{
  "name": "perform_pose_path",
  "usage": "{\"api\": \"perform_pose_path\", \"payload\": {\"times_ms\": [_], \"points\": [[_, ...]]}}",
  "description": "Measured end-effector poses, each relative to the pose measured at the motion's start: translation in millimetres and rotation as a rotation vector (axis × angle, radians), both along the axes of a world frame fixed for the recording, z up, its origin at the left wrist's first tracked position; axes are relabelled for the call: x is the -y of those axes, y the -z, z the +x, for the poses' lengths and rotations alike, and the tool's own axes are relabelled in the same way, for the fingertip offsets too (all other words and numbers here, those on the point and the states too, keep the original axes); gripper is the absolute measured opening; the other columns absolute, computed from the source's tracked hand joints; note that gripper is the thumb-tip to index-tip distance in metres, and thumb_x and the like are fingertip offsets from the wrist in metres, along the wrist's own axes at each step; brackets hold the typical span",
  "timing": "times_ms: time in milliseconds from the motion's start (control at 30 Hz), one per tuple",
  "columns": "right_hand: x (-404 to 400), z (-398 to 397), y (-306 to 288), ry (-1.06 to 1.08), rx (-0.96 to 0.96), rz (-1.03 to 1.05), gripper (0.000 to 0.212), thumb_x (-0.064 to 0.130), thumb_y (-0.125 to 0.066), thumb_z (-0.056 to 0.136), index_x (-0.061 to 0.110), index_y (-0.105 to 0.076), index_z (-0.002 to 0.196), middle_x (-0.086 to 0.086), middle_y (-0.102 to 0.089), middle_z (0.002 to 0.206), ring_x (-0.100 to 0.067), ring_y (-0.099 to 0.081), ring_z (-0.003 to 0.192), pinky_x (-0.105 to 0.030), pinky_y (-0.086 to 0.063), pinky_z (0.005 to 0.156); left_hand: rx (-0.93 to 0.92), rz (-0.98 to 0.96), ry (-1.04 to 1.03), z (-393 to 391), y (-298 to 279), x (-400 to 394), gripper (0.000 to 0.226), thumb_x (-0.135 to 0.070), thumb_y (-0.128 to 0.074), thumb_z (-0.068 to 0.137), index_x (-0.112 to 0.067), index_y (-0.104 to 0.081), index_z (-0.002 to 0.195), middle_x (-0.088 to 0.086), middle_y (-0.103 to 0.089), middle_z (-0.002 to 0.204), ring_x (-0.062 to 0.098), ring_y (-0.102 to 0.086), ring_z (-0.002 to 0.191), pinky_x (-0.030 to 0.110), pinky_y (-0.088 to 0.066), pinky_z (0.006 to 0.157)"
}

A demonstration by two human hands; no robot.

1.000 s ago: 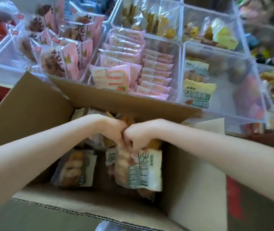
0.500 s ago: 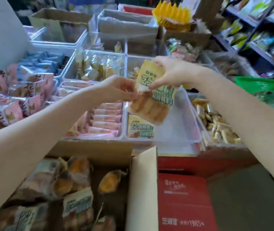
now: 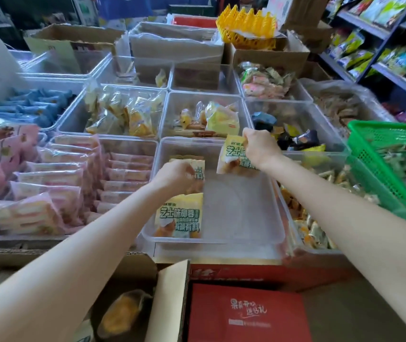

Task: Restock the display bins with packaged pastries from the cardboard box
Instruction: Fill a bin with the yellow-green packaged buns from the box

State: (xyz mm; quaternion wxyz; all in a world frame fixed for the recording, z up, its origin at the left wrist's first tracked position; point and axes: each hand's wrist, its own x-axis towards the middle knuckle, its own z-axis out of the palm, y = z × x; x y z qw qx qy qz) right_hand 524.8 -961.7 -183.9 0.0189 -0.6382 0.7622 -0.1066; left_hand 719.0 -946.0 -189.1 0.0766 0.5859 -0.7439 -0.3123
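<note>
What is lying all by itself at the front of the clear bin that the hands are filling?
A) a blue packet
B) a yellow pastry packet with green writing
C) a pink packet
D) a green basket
B: a yellow pastry packet with green writing lies at the near end of the clear bin, with no hand on it.

This is a shop, most likely a small snack or grocery store. A grid of clear plastic display bins (image 3: 212, 141) holds loose wrapped snacks sorted by kind, pink packets (image 3: 73, 169) in one, blue packets (image 3: 31, 104) in another. Metal shelves (image 3: 379, 53) at right carry bagged goods, blurred. A green shopping basket (image 3: 379, 154) and opened cardboard cartons (image 3: 73, 43) sit alongside.
</note>
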Motion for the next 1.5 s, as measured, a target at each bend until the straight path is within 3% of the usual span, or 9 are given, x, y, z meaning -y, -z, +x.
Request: {"api": "perform_pose_path", "payload": {"times_ms": [200, 333, 433, 567, 867, 967, 1067, 1267, 1500], "points": [[45.1, -6.0, 47.6, 0.022, 0.064, 0.127, 0.03, -0.012, -0.037, 0.085, 0.0, -0.058, 0.103, -0.022, -0.061, 0.108, -0.037, -0.061, 0.1, -0.039, -0.052, 0.078, -0.052, 0.078, -0.052, -5.9, 23.7, 10.8, 0.033, -0.013, -0.05, 0.088, -0.013, -0.061, 0.119, 0.011, -0.065, 0.113, 0.023, -0.061, 0.098, 0.026, -0.046, 0.084], [63.6, 1.4, 66.5, 0.028, 0.102, 0.189, 0.029, -0.011, -0.037, 0.088, 0.001, -0.053, 0.109, -0.021, -0.057, 0.116, -0.035, -0.057, 0.1, -0.034, -0.041, 0.069, -0.079, 0.093, -0.084, -7.9, 31.8, 18.0, 0.032, -0.015, -0.051, 0.088, -0.012, -0.062, 0.118, 0.009, -0.065, 0.107, 0.017, -0.057, 0.085, 0.024, -0.044, 0.077], [67.3, 4.9, 80.7, -0.001, 0.258, 0.235, 0.05, -0.009, -0.046, 0.085, 0.006, -0.038, 0.133, -0.02, -0.037, 0.137, -0.036, -0.047, 0.117, -0.039, -0.045, 0.087, -0.106, 0.097, -0.103, -7.3, 34.2, 17.8, 0.033, -0.016, -0.052, 0.087, -0.012, -0.061, 0.119, 0.009, -0.062, 0.116, 0.02, -0.059, 0.096, 0.026, -0.045, 0.082], [49.9, 0.1, 90.2, -0.06, 0.363, 0.158, 0.074, -0.018, -0.04, 0.08, 0.013, -0.025, 0.145, -0.008, -0.012, 0.154, -0.033, -0.025, 0.138, -0.042, -0.031, 0.109, -0.135, 0.093, -0.096, -5.5, 33.1, 13.5, 0.033, -0.021, -0.055, 0.087, -0.012, -0.06, 0.119, 0.009, -0.061, 0.119, 0.019, -0.058, 0.099, 0.025, -0.043, 0.081], [16.8, -8.3, 96.3, -0.067, 0.286, 0.241, 0.056, -0.006, -0.047, 0.084, 0.01, -0.033, 0.136, -0.016, -0.042, 0.138, -0.033, -0.046, 0.122, -0.037, -0.041, 0.097, -0.132, 0.054, -0.001, -8.4, 30.9, -0.3, 0.027, -0.018, -0.049, 0.093, -0.013, -0.064, 0.115, 0.006, -0.063, 0.12, 0.021, -0.056, 0.111, 0.025, -0.043, 0.088], [14.7, 2.9, 95.3, -0.038, 0.238, 0.168, 0.031, 0.001, -0.048, 0.089, 0.009, -0.056, 0.119, -0.016, -0.058, 0.119, -0.032, -0.056, 0.107, -0.036, -0.047, 0.087, -0.13, 0.052, -0.003, -7.3, 34.8, -0.8, 0.025, -0.018, -0.049, 0.093, -0.015, -0.066, 0.112, 0.005, -0.064, 0.119, 0.02, -0.056, 0.113, 0.023, -0.041, 0.088], [21.3, 5.2, 85.6, -0.021, 0.162, 0.081, 0.018, 0.009, -0.052, 0.092, 0.005, -0.068, 0.099, -0.014, -0.066, 0.104, -0.03, -0.062, 0.098, -0.036, -0.052, 0.083, -0.158, 0.079, -0.03, -7.6, 36.9, 2.7, 0.023, -0.019, -0.051, 0.092, -0.016, -0.067, 0.109, 0.004, -0.064, 0.117, 0.017, -0.056, 0.108, 0.021, -0.041, 0.08], [56.1, -14.1, 80.0, 0.068, 0.329, 0.077, 0.013, 0.004, -0.054, 0.09, 0.003, -0.066, 0.085, -0.018, -0.068, 0.1, -0.03, -0.067, 0.092, -0.04, -0.054, 0.086, -0.211, 0.078, -0.074, -8.8, 33.2, 12.8, 0.029, -0.008, -0.048, 0.086, -0.012, -0.066, 0.109, 0.007, -0.065, 0.102, 0.019, -0.057, 0.089, 0.023, -0.043, 0.079], [57.2, -5.7, 103.9, 0.034, 0.423, 0.104, 0.036, -0.001, -0.047, 0.089, 0.005, -0.049, 0.125, -0.017, -0.053, 0.129, -0.029, -0.049, 0.12, -0.031, -0.04, 0.095, -0.214, 0.045, -0.122, 1.1, 40.7, 15.1, 0.029, -0.011, -0.048, 0.088, -0.011, -0.064, 0.112, 0.009, -0.062, 0.116, 0.021, -0.059, 0.103, 0.025, -0.043, 0.081]]}}
